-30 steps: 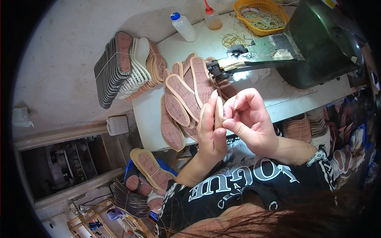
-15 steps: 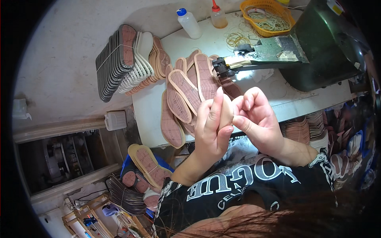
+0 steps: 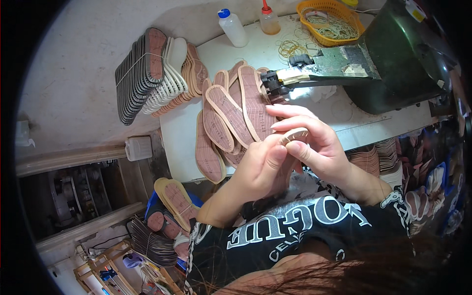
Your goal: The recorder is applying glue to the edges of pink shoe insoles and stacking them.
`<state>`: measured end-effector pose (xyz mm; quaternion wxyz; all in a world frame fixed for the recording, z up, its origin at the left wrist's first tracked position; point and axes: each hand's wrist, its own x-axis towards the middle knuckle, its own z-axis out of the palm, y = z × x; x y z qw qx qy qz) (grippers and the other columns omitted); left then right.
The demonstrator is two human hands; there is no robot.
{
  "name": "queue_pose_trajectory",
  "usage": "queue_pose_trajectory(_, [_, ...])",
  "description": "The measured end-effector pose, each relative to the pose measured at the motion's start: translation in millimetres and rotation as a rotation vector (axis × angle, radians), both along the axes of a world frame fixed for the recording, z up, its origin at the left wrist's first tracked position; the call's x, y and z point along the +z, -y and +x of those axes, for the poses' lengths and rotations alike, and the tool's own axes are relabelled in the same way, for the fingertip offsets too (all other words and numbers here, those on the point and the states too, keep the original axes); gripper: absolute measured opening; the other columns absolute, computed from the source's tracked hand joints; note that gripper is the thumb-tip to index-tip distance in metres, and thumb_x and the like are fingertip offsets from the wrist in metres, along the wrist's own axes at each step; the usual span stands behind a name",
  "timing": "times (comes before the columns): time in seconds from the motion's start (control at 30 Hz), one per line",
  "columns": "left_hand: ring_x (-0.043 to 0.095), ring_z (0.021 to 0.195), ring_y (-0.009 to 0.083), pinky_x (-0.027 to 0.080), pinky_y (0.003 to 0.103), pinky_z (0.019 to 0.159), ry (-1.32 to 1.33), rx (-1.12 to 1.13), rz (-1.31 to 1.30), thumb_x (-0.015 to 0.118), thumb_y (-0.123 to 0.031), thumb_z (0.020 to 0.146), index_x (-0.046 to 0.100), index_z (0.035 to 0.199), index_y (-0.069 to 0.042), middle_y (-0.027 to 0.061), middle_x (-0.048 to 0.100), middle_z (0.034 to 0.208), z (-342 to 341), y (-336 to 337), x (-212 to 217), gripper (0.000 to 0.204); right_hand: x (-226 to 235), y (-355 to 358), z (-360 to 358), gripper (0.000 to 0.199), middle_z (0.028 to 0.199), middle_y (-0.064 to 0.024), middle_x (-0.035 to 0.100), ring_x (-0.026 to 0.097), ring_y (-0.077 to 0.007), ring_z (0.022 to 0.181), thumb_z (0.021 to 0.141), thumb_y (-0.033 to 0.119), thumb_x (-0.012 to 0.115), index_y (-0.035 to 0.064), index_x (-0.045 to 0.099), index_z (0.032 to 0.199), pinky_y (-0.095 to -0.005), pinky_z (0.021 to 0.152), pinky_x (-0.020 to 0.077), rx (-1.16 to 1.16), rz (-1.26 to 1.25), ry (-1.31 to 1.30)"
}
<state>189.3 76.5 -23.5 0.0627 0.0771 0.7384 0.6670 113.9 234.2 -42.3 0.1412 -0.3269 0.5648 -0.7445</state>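
A beige-edged insole (image 3: pixel 297 134) is held up in front of my chest, one rounded end bent upward and stitches showing along its rim. My left hand (image 3: pixel 263 164) is closed around its lower part, thumb against the edge. My right hand (image 3: pixel 317 145) pinches the curved end between thumb and fingers. The rest of the insole is hidden behind my hands. Just beyond them lies a loose pile of brownish-pink checked insoles (image 3: pixel 227 113) with beige stitched edging, on a white table (image 3: pixel 183 142).
A green sewing machine (image 3: pixel 334 66) reaches in from the right. Bundled insoles (image 3: pixel 140 76) lean against the wall. Behind stand a blue-capped bottle (image 3: pixel 233 29), a red-tipped bottle (image 3: pixel 269 22) and a yellow basket (image 3: pixel 329 37) of cords. More tied insoles (image 3: pixel 178 199) lie below the table's left end.
My hands have turned the insole, so its curved stitched edge now faces up. The right hand has moved its grip onto that end, its fingers stretching over toward the left.
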Motion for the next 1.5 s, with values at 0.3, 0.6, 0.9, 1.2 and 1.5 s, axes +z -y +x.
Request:
queue_pose_trajectory(0.3, [0.065,0.073,0.0217,0.053,0.029,0.065,0.380,-0.134,0.494,0.030,-0.047,0.101,0.045,0.122,0.008,0.0197,0.063,0.094,-6.2,0.4,5.6,0.061,39.5,-25.0,-26.1,0.022,0.088,-0.0016,0.064,0.060,-0.0179,0.084,0.071,0.008,0.074,0.0083,0.067,0.092,-0.0332,0.079,0.0400,-0.142,0.378,-0.668])
queue_pose_trajectory(0.6, [0.061,0.068,0.0128,0.050,0.023,0.065,0.474,-0.217,0.391,0.028,-0.038,0.104,0.045,0.122,0.000,0.0098,0.062,0.091,-9.4,2.3,10.4,0.046,72.5,-25.0,-49.2,0.011,0.075,-0.0009,0.059,0.058,-0.0169,0.074,0.068,0.015,0.068,0.0080,0.062,0.074,-0.0318,0.074,0.0423,0.112,0.684,-1.165])
queue_pose_trajectory(0.9, [0.062,0.067,0.0170,0.050,0.026,0.063,0.450,-0.176,0.470,0.029,-0.037,0.103,0.045,0.118,-0.001,0.0129,0.062,0.090,-11.9,0.5,9.5,0.042,58.9,-12.0,-41.4,0.013,0.066,-0.0014,0.049,0.054,-0.0176,0.068,0.064,0.016,0.060,0.0086,0.050,0.061,-0.0317,0.071,0.0437,-0.032,0.724,-1.538])
queue_pose_trajectory(1.2, [0.063,0.067,0.0166,0.051,0.026,0.062,0.637,-0.178,0.534,0.034,-0.040,0.101,0.047,0.119,-0.001,0.0133,0.063,0.088,-9.8,8.3,27.0,0.046,48.1,-17.9,-60.2,0.014,0.069,-0.0078,0.059,0.061,-0.0225,0.066,0.068,0.006,0.070,0.0052,0.057,0.073,-0.0344,0.064,0.0477,0.131,0.434,-0.748])
queue_pose_trajectory(1.5, [0.064,0.071,0.0169,0.052,0.026,0.063,0.444,-0.197,0.306,0.037,-0.039,0.101,0.047,0.124,0.005,0.0148,0.064,0.089,-3.9,7.1,21.7,0.050,67.6,-18.3,-66.4,0.024,0.071,-0.0063,0.060,0.055,-0.0123,0.065,0.086,0.023,0.065,-0.0008,0.064,0.084,-0.0275,0.062,0.0448,0.406,0.461,-0.197])
